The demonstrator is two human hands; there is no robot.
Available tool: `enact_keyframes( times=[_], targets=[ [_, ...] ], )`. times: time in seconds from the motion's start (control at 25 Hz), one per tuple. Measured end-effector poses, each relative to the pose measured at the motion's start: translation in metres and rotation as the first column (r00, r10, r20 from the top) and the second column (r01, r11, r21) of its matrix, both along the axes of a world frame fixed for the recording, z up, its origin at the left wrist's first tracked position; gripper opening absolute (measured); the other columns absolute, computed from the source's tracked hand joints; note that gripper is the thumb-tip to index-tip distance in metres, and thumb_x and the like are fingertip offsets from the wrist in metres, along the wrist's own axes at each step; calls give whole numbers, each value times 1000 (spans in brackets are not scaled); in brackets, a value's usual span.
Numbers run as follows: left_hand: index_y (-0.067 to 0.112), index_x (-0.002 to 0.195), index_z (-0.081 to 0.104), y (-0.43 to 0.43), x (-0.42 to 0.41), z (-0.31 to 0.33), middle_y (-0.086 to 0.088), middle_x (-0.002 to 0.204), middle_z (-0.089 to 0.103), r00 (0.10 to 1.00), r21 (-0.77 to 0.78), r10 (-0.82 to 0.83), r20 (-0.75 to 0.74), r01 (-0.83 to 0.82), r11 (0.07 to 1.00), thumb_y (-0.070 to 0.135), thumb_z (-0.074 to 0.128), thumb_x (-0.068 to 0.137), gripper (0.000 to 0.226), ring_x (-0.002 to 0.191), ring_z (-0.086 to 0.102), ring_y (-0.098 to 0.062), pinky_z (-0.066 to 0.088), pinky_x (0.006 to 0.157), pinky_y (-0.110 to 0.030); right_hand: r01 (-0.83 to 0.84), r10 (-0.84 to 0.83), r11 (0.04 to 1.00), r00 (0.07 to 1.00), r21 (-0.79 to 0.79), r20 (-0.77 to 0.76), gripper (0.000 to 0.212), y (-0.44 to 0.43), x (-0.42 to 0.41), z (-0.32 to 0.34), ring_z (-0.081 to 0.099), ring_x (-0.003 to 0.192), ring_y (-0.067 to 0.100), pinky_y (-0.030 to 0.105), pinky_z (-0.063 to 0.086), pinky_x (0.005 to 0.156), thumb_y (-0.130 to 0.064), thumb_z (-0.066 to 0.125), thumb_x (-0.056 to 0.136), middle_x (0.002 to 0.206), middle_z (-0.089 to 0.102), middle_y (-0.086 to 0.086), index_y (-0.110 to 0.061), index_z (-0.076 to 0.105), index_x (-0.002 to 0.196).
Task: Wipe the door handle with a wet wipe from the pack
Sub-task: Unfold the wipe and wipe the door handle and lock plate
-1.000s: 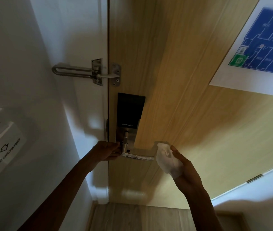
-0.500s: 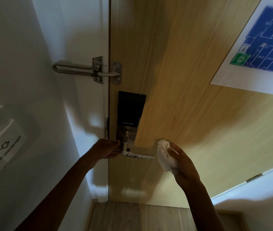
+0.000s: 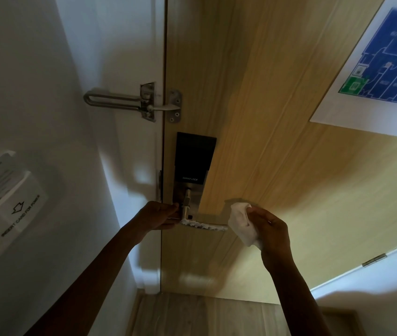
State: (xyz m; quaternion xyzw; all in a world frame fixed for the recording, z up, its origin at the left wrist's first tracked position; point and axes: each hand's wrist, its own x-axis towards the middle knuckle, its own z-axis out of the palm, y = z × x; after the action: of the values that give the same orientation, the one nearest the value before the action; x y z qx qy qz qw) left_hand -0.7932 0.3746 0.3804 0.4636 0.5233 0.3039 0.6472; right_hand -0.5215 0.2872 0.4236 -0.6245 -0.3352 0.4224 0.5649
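Note:
A metal lever door handle [image 3: 202, 225] juts rightward from the black smart lock [image 3: 194, 158] on the wooden door [image 3: 265, 117]. Its top edge looks patchy white. My left hand [image 3: 160, 215] grips the handle's pivot end by the door's edge. My right hand [image 3: 269, 229] holds a crumpled white wet wipe [image 3: 241, 224] right at the handle's free tip. Whether wipe and tip touch is unclear. No wipe pack is in view.
A metal swing-bar guard [image 3: 129, 103] bridges the white frame and door above the lock. A card power holder [image 3: 5, 204] hangs on the left wall. A blue floor-plan sheet [image 3: 386, 69] is stuck on the door at upper right. Wooden floor [image 3: 204, 316] lies below.
My right hand with the wipe has shifted slightly up along the handle's free end. My left hand has stayed at the handle's pivot.

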Motion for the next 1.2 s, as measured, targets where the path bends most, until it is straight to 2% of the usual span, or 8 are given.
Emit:
enact_keyframes(
  times=[0.16, 0.32, 0.44, 0.64, 0.88, 1.0, 1.08, 1.2],
  targets=[
    [9, 104, 71, 0, 0, -1, -8, 100, 76, 1000, -3, -2, -7, 2, 1000, 36, 61, 87, 33, 92, 73, -19, 57, 87, -37, 52, -92, 990, 939, 130, 330, 12, 11, -12, 4, 68, 83, 5, 23, 53, 70, -15, 71, 84, 82, 76, -9, -25, 76, 82],
    [11, 104, 70, -1, -1, 1, -8, 102, 76, 1000, -8, -6, 4, 6, 1000, 37, 59, 88, 33, 93, 73, -18, 58, 86, -35, -155, -124, 938, 685, 310, 718, 11, 18, -27, 2, 67, 83, -6, 9, 50, 73, -22, 67, 89, 97, 74, -11, -21, 75, 97],
    [10, 107, 70, -2, -3, 3, -8, 102, 76, 1000, -25, -1, 29, 1, 1000, 38, 52, 93, 37, 94, 73, -20, 57, 85, -36, -310, 23, 921, 649, 237, 760, 14, 29, -53, -11, 67, 89, -4, 15, 53, 79, -21, 65, 91, 103, 74, -9, -21, 74, 101],
    [8, 100, 73, 0, -8, 5, -8, 96, 77, 998, -41, 65, 16, -65, 997, 42, 45, 96, 44, 90, 74, -21, 58, 82, -35, -455, 166, 874, 612, 172, 773, 12, 37, -89, -20, 60, 73, -13, 3, 43, 65, -17, 63, 91, 89, 74, -7, -20, 75, 90],
    [-5, 104, 68, 11, -11, 6, -13, 87, 71, 983, -79, 182, -30, -184, 980, 22, 54, 94, 32, 57, 70, -12, 56, 55, -20, -612, 268, 791, 329, -12, 906, 15, 29, -98, -25, 69, 83, 8, 9, 42, 71, -20, 60, 93, 101, 75, -1, -18, 70, 104],
    [-3, 99, 67, 12, -11, 4, -17, 92, 64, 986, -27, 165, -20, -165, 986, 20, 54, 93, 26, 65, 63, -16, 52, 54, -18, -642, 289, 761, 211, -90, 934, 20, 23, -82, -27, 70, 87, 12, 14, 49, 76, -19, 61, 92, 107, 74, 2, -16, 69, 110],
    [2, 97, 66, 13, -10, 3, -16, 93, 63, 989, -7, 147, -14, -147, 989, 20, 52, 94, 23, 72, 62, -18, 52, 59, -20, -631, 289, 770, 218, -91, 932, 19, 25, -74, -25, 70, 86, 11, 21, 55, 76, -21, 61, 92, 105, 75, -1, -18, 71, 108],
    [3, 97, 70, 14, -9, 3, -10, 89, 70, 985, 22, 168, -47, -167, 986, 26, 54, 94, 28, 69, 69, -15, 56, 62, -22, -611, 263, 790, 269, -47, 927, 17, 28, -84, -20, 70, 86, 8, 2, 37, 69, -22, 61, 92, 103, 76, -4, -20, 73, 104]
  ],
)
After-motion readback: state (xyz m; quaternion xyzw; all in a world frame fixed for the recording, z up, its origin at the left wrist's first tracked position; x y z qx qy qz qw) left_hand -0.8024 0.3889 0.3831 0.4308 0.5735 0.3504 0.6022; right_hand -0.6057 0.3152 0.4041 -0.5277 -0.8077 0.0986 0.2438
